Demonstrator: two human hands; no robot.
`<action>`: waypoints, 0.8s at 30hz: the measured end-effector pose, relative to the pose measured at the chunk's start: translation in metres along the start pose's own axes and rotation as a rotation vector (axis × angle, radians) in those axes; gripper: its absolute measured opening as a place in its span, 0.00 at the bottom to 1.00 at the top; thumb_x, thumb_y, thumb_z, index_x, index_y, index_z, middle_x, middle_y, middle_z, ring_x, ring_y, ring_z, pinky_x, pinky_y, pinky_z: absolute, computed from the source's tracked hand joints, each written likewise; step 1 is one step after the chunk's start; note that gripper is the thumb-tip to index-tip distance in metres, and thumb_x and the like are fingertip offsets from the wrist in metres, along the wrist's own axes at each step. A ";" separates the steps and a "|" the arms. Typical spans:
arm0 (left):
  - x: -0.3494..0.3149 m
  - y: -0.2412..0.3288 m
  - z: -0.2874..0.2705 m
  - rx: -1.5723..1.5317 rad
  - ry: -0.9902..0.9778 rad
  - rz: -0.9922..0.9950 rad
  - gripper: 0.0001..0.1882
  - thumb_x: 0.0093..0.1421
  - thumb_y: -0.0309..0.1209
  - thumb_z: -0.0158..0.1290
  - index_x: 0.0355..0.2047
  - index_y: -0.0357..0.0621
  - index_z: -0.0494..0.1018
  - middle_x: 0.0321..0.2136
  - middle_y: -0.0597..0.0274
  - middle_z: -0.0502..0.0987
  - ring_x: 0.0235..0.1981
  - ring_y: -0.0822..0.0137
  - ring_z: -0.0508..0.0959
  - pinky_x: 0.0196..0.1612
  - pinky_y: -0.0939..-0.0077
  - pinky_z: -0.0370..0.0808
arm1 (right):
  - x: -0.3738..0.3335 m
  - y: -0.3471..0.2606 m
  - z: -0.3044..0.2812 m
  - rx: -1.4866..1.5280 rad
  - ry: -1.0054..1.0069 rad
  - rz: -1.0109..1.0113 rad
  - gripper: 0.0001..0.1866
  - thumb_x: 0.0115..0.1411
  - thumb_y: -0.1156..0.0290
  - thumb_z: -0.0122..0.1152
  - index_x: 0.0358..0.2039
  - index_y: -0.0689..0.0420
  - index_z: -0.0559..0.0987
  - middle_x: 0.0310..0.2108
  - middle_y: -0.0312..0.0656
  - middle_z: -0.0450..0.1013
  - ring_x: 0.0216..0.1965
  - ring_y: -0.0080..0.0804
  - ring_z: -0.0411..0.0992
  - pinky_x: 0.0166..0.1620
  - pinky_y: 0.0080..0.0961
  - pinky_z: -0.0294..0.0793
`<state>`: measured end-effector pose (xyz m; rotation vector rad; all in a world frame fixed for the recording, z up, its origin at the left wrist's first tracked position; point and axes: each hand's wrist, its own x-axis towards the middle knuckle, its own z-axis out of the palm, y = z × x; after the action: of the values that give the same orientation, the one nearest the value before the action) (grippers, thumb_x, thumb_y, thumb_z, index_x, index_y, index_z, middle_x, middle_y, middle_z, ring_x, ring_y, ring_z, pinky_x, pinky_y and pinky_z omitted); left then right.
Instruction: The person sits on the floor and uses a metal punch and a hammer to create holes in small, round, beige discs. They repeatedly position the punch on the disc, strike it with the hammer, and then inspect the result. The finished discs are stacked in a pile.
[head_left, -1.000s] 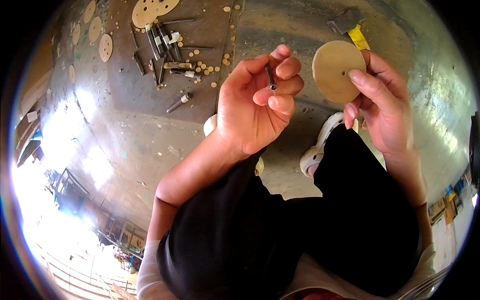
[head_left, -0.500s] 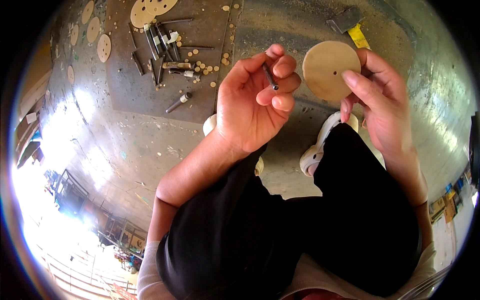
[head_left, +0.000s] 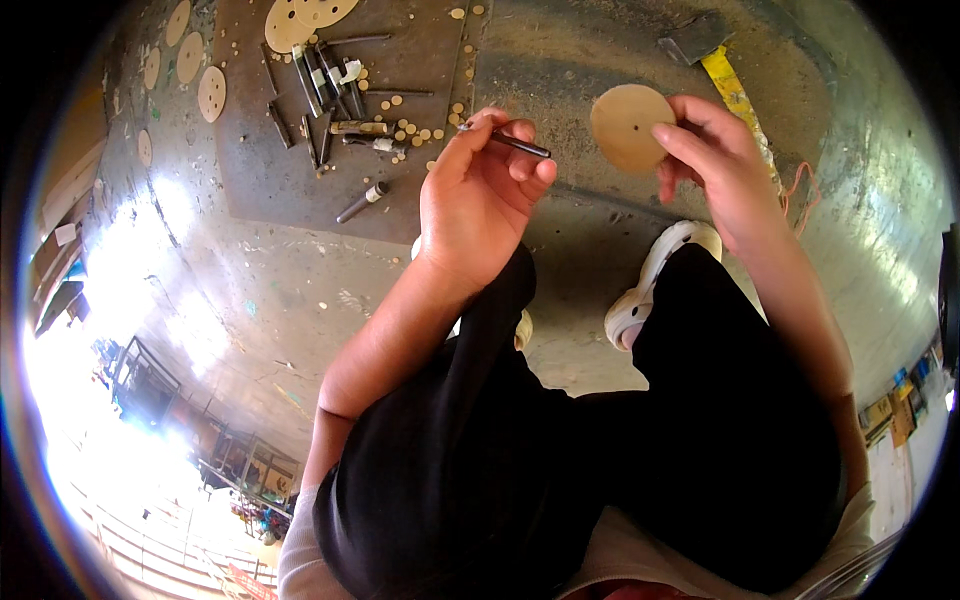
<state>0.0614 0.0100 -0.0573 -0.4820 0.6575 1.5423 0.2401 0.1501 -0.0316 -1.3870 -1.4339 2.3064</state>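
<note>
My left hand [head_left: 476, 200] is closed, with a slim dark metal punch [head_left: 520, 145] held between thumb and fingers; its end points right toward the disc. To the right, my right hand [head_left: 715, 165] pinches the edge of a round tan disc [head_left: 630, 110] with one small hole near its middle. The disc is in the air, apart from the punch. Beyond my left hand, several more punches [head_left: 325, 85], some wrapped with tape, lie loosely together on a dark metal sheet [head_left: 260, 180]. Small round cut-outs [head_left: 405, 125] are scattered beside them.
A hammer [head_left: 735, 85] with a yellow-wrapped handle lies on the floor beyond my right hand. Tan discs with holes [head_left: 212, 95] lie at the far left and top. A single punch [head_left: 362, 202] lies nearer me. My white shoes [head_left: 640, 300] stand below my hands.
My left hand has shifted left and turned the punch from pointing toward me to pointing rightward. My right hand has moved the disc slightly left and away, uncovering more of the hammer handle.
</note>
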 end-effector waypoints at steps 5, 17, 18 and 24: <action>0.002 -0.007 -0.019 0.128 0.065 0.049 0.06 0.64 0.28 0.42 0.37 0.42 0.68 0.34 0.58 0.73 0.31 0.69 0.74 0.46 0.68 0.75 | 0.044 0.075 -0.044 -0.254 0.127 0.107 0.08 0.58 0.73 0.53 0.38 0.60 0.73 0.25 0.35 0.71 0.22 0.20 0.69 0.28 0.16 0.70; -0.006 0.008 -0.055 0.571 0.206 0.128 0.09 0.62 0.30 0.49 0.41 0.42 0.66 0.33 0.63 0.73 0.28 0.75 0.72 0.36 0.75 0.74 | 0.041 0.118 -0.052 -0.947 -0.095 -0.227 0.05 0.54 0.77 0.52 0.33 0.57 0.71 0.25 0.42 0.71 0.27 0.34 0.72 0.30 0.27 0.70; -0.005 0.013 -0.059 0.623 0.214 0.147 0.09 0.62 0.32 0.50 0.40 0.43 0.66 0.30 0.66 0.71 0.26 0.77 0.70 0.31 0.79 0.72 | 0.041 0.115 -0.047 -1.039 -0.107 -0.221 0.05 0.54 0.77 0.52 0.32 0.57 0.71 0.26 0.43 0.71 0.28 0.37 0.72 0.30 0.29 0.69; 0.002 0.045 -0.081 0.892 0.315 0.259 0.09 0.61 0.30 0.51 0.39 0.41 0.68 0.22 0.70 0.68 0.20 0.79 0.68 0.25 0.84 0.69 | 0.046 0.099 -0.036 -1.256 -0.137 -0.182 0.03 0.53 0.75 0.52 0.30 0.54 0.70 0.28 0.44 0.72 0.32 0.47 0.71 0.32 0.38 0.69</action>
<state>0.0094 -0.0426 -0.1136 0.0530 1.5951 1.2453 0.2750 0.1421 -0.1406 -1.0952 -3.1053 1.2850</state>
